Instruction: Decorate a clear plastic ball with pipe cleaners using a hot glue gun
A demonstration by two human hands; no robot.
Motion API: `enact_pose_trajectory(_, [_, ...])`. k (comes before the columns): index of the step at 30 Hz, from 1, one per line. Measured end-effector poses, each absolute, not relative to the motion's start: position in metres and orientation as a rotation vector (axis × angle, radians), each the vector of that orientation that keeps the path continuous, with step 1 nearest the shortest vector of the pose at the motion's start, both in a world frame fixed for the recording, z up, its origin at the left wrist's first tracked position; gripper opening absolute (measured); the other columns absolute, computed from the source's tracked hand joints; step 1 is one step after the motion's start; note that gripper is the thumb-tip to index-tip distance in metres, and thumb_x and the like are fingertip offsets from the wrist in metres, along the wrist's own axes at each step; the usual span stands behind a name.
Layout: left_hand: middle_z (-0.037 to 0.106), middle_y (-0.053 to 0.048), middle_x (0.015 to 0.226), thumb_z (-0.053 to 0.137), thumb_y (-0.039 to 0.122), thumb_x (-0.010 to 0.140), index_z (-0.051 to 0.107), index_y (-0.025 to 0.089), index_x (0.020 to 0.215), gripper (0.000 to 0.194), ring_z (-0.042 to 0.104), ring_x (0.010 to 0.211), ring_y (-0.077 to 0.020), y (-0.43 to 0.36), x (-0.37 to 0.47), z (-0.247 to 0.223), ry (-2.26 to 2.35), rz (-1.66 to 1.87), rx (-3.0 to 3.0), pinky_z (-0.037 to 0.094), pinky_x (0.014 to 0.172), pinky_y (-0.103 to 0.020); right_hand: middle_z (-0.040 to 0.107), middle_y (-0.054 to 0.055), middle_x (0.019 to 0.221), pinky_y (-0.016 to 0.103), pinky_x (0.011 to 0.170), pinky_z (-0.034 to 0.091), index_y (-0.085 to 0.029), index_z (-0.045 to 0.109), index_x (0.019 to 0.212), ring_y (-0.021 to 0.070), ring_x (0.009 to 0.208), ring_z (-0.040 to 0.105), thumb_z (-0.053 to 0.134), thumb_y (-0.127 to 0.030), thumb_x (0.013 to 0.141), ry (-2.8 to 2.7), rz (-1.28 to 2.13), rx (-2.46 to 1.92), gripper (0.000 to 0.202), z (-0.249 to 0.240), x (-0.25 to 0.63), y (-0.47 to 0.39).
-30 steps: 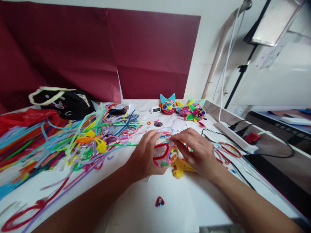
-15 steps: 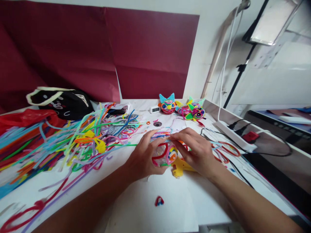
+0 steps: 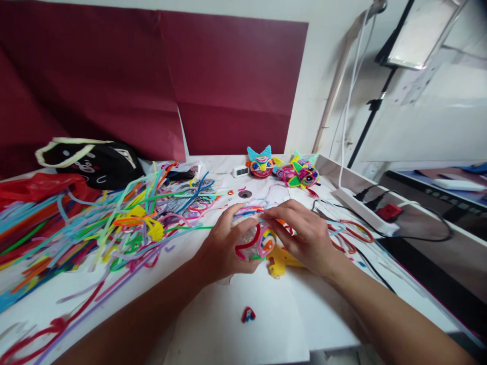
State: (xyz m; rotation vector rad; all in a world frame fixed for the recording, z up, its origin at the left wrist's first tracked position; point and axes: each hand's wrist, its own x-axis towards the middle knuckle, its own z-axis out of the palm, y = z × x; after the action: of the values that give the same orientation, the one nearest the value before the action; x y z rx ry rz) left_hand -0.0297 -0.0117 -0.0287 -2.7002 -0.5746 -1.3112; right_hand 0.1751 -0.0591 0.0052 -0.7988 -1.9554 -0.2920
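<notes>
A clear ball wrapped with coloured pipe cleaners (image 3: 251, 247) sits between my hands at the middle of the table. My left hand (image 3: 224, 243) is curled round its left side, thumb beneath and fingers over the top. From the right, my right hand (image 3: 300, 233) reaches over with its fingertips pressed together at the ball's upper edge; what they pinch there, if anything, is hidden. Under the right hand lies a yellow glue gun (image 3: 280, 262), partly covered. A small red and blue pipe-cleaner piece (image 3: 248, 315) rests on the white sheet (image 3: 236, 339) nearer to me.
Loose pipe cleaners (image 3: 125, 223) heap across the left side, near a black bag (image 3: 95, 165). Two finished-looking pipe-cleaner figures (image 3: 261, 165) and a small digital clock (image 3: 240, 172) stand at the back. A power strip (image 3: 367, 213) with cables runs along the right.
The whole view has shifted slightly to the left. Both hands keep nearly the same hold and place at the ball.
</notes>
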Motion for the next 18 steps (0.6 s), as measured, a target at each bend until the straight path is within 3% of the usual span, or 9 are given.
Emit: enact_pose_trajectory(18, [0.047,-0.019,0.134,0.078,0.029,0.060,0.042,0.023,0.126,0.075,0.054,0.125,-0.0375,-0.003,-0.031,-0.031,-0.667,-1.437,-2.661,0.052,0.098,-0.052,0.069,0.007,0.087,0.033,0.072,0.049,-0.019,0.061,0.108,0.0198,0.080,0.062,0.053,-0.011,0.094,-1.954,-0.426,-0.865,0.018,0.010,0.187,-0.051])
